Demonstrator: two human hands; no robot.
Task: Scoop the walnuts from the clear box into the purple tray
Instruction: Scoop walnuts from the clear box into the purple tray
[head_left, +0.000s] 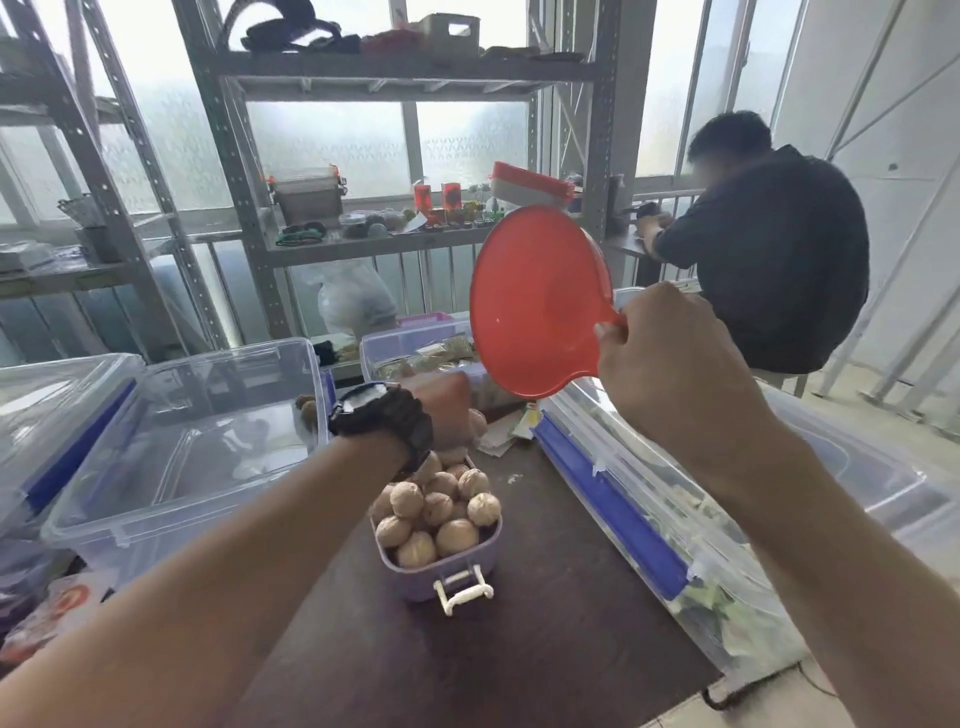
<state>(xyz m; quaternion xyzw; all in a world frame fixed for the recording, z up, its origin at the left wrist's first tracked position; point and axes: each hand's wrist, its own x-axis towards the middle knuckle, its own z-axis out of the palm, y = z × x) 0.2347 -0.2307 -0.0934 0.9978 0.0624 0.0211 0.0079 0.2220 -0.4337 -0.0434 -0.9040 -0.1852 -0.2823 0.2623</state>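
Observation:
A small purple tray (415, 574) with a white handle stands on the dark table, heaped with several walnuts (439, 512). My left hand (441, 410), a black watch on its wrist, reaches over the tray's far end; its fingers are blurred and partly hidden, so I cannot tell if they hold anything. My right hand (670, 358) grips the handle of a red scoop (535, 301) raised above the table, tilted on edge, with nothing in its bowl. The clear box (171, 457) with blue latches sits left of the tray. A few walnuts (307, 410) show past its far corner.
A long clear lidded box (675, 519) with blue clips lies on the right. A purple-lidded container (415, 343) stands behind the tray. Metal shelving (249, 208) with clutter is beyond. A person in dark clothing (774, 244) sits at the back right.

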